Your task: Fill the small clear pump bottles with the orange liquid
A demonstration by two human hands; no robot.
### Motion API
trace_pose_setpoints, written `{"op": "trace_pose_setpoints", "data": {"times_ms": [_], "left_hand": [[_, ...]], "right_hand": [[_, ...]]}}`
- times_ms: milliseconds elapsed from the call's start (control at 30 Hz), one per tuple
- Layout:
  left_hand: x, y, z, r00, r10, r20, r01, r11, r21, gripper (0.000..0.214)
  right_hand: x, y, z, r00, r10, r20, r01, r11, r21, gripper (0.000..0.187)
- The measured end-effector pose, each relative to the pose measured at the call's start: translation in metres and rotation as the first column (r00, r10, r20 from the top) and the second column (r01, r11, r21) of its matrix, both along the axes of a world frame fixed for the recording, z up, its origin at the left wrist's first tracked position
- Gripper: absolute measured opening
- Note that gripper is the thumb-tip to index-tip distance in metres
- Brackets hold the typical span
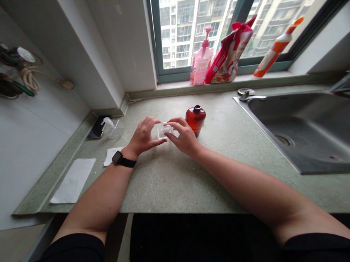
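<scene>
A small clear square bottle (161,132) is held between both hands over the countertop. My left hand (144,136) grips its left side, thumb in front and fingers behind. At its right end, the fingertips of my right hand (182,136) close around a whitish round neck or cap (168,128); which of the two it is I cannot tell. Just behind and right of my right hand stands an amber bottle (196,120), upright with its mouth uncovered. A white pump head (107,122) with a clear container (116,133) is farther left.
A dark phone (97,128) and white paper sheets (74,179) lie on the left of the countertop (165,181). The steel sink (311,129) is on the right. A pink pump bottle (201,62), a red bag (229,55) and an orange-white bottle (273,55) line the windowsill.
</scene>
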State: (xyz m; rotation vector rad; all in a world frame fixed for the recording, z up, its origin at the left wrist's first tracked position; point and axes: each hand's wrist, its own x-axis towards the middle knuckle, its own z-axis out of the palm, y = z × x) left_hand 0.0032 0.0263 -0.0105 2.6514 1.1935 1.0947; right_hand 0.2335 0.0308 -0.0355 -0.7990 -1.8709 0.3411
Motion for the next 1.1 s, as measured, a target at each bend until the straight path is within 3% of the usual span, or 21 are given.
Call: {"op": "trace_pose_setpoints", "data": {"times_ms": [233, 633, 833, 967, 1100], "left_hand": [[0.001, 0.001, -0.001, 1.0, 0.025, -0.015, -0.024, 1.0, 0.02, 0.065], [0.006, -0.007, 0.005, 0.993, 0.111, -0.04, -0.105, 0.987, 0.123, 0.065], [0.008, -0.014, 0.014, 0.997, 0.076, -0.002, -0.074, 0.979, 0.19, 0.064], [0.009, -0.017, 0.018, 0.998, 0.047, 0.044, -0.053, 0.984, 0.167, 0.064], [0.008, -0.02, 0.022, 0.998, 0.017, 0.067, -0.028, 0.985, 0.17, 0.071]], "right_hand": [[-0.003, -0.001, 0.004, 1.0, -0.023, 0.013, 0.023, 0.999, -0.046, 0.019], [-0.003, -0.007, 0.009, 0.999, -0.051, -0.017, 0.051, 0.999, -0.005, 0.015], [0.0, -0.014, 0.023, 0.999, -0.029, -0.026, 0.029, 1.0, -0.001, 0.017], [0.003, -0.018, 0.036, 1.0, 0.001, -0.003, -0.001, 1.0, -0.027, 0.023], [0.007, -0.023, 0.054, 0.999, 0.016, 0.044, -0.016, 1.0, 0.009, 0.016]]}}
